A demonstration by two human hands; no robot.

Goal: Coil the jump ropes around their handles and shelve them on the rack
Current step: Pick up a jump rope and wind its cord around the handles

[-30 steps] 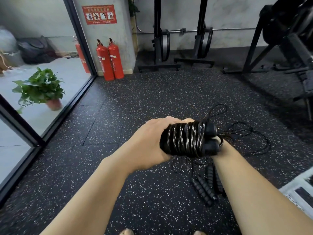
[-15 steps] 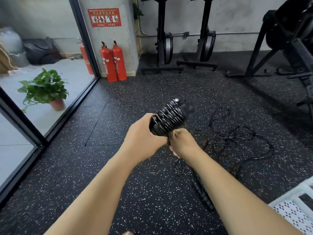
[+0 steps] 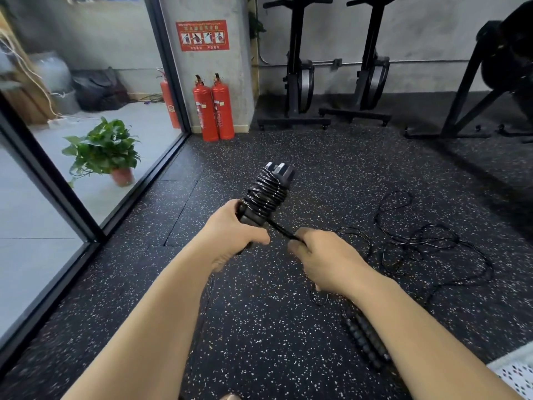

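A black jump rope is wound in tight turns around its paired handles, which point up and away from me. My left hand grips the lower end of that bundle. A short taut length of the rope's free end runs down to my right hand, which pinches it just right of the bundle. On the floor to the right lies another black rope, its loose cord spread in loops and its ribbed handles partly hidden behind my right forearm.
Two red fire extinguishers stand by a concrete pillar ahead. A potted plant sits beyond the glass wall on the left. Black exercise machines line the back wall. A white perforated surface shows at the bottom right corner.
The wrapped bundle has swung from lying sideways to pointing up and away. My right hand has moved off the bundle to the right and now pulls the rope's end taut.
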